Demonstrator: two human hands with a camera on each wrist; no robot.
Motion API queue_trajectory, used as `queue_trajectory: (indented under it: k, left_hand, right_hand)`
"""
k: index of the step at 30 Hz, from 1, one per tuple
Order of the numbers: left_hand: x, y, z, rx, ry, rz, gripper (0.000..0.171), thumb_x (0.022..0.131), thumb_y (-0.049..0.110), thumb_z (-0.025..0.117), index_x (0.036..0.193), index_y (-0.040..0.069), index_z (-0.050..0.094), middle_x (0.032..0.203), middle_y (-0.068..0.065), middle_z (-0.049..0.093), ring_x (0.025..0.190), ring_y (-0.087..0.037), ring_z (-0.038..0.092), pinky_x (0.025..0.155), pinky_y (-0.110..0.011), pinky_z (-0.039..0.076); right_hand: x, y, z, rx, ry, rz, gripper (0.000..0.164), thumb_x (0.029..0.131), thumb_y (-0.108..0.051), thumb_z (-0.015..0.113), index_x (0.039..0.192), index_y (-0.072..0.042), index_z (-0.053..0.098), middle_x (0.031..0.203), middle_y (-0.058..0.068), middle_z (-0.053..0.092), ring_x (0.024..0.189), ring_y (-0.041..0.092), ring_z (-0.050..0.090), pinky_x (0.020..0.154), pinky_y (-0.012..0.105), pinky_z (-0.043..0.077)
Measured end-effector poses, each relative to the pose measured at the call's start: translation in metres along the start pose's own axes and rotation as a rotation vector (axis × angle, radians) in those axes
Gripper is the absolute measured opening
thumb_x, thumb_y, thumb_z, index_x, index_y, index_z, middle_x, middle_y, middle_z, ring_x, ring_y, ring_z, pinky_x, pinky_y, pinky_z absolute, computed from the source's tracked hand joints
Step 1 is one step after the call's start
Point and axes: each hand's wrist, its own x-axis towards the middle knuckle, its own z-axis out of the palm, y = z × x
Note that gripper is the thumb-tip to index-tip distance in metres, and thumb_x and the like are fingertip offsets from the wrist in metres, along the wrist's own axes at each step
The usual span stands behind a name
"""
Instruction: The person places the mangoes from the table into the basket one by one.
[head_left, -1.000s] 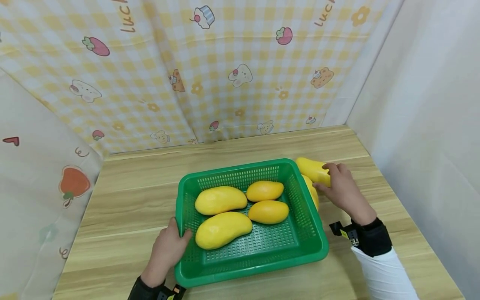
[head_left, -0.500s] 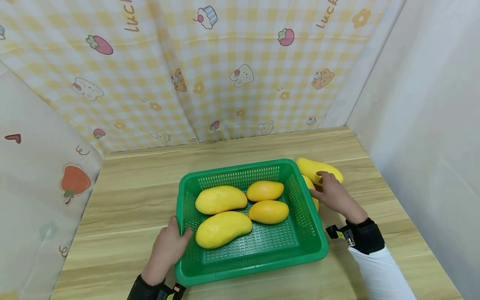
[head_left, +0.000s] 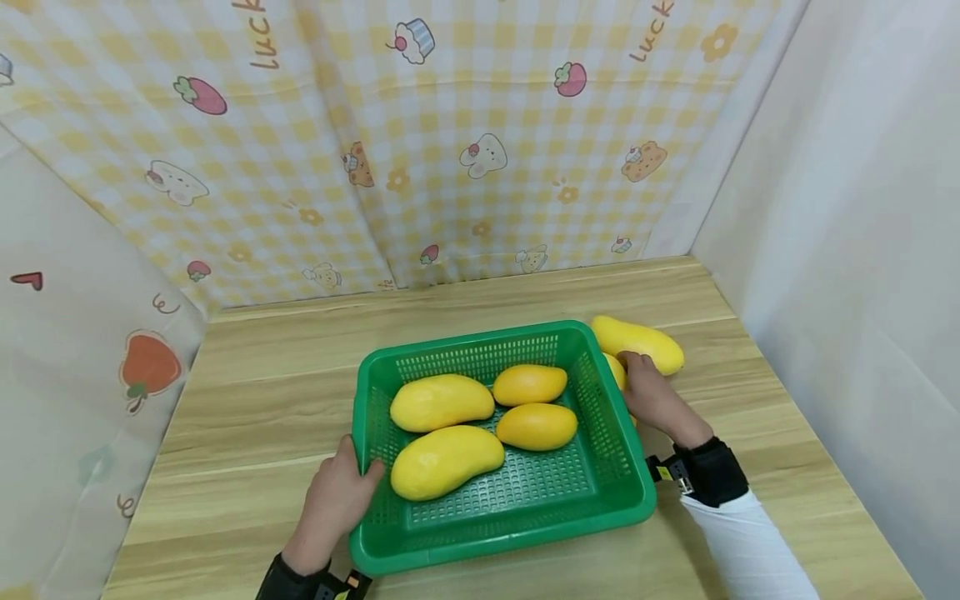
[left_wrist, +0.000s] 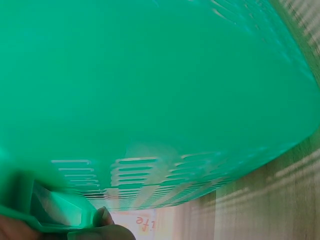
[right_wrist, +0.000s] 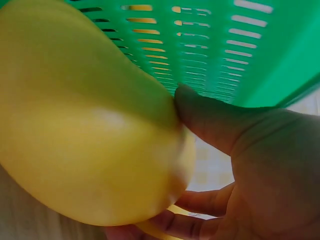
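Note:
A green plastic basket (head_left: 495, 542) stands on the table with two larger yellow mangoes (head_left: 447, 462) on its left and two smaller, deeper-yellow mangoes (head_left: 537, 426) on its right. At the basket's left rim my left hand (head_left: 337, 493) grips the edge, thumb over the inside. Outside the right wall, my right hand (head_left: 654, 398) holds a yellow mango (right_wrist: 90, 135), thumb on the basket side and fingers around the opposite side. The basket's rim and my hand hide much of that mango in the head view. Just behind my right hand lies another long yellow mango (head_left: 641, 343).
The wood-grain table (head_left: 262, 367) extends around the basket. A checked curtain (head_left: 420, 208) hangs along the back edge, and white cloth (head_left: 847, 275) borders the right side. The slotted basket wall (right_wrist: 195, 50) is right beside the held mango.
My right hand has moved left and toward me, off the long mango at the back and onto the one beside the basket wall. My left hand stays on the rim.

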Motion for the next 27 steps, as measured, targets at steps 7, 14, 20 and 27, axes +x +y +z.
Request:
queue_trajectory:
  k: [7,14,20,27]
  left_hand:
    - [-0.001,0.0,-0.001,-0.001,-0.004,0.002,0.042,0.093,0.013,0.051,0.12,-0.016,0.038,0.071,-0.012,0.058,0.054,-0.02,0.062,0.042,-0.03,0.05]
    - [0.0,0.0,-0.002,0.014,-0.003,0.008,0.041,0.094,0.014,0.052,0.119,-0.016,0.039,0.07,-0.011,0.057,0.053,-0.019,0.061,0.043,-0.03,0.049]
    - [-0.001,0.0,-0.001,0.016,-0.007,0.009,0.042,0.094,0.014,0.051,0.12,-0.016,0.037,0.07,-0.011,0.057,0.054,-0.02,0.062,0.043,-0.03,0.049]
    - [-0.001,0.0,0.0,0.005,-0.005,0.009,0.042,0.094,0.014,0.052,0.119,-0.017,0.038,0.069,-0.011,0.057,0.054,-0.021,0.062,0.043,-0.03,0.05]
  right_hand:
    - [0.0,0.005,0.003,0.019,-0.028,-0.014,0.058,0.093,-0.013,0.057,0.134,0.018,0.031,0.123,0.036,0.045,0.109,0.044,0.048,0.088,0.053,0.043]
    - [0.001,0.01,0.005,0.055,-0.064,0.018,0.066,0.094,-0.022,0.057,0.138,0.015,0.027,0.12,0.033,0.05,0.103,0.039,0.054,0.083,0.048,0.045]
    - [0.0,0.011,0.006,0.078,-0.035,0.022,0.064,0.093,-0.023,0.06,0.138,0.01,0.03,0.12,0.028,0.052,0.097,0.033,0.056,0.079,0.043,0.046]
    - [-0.004,0.01,0.003,0.027,0.021,0.039,0.072,0.086,-0.032,0.068,0.134,0.008,0.033,0.121,0.029,0.053,0.094,0.032,0.058,0.076,0.041,0.049]
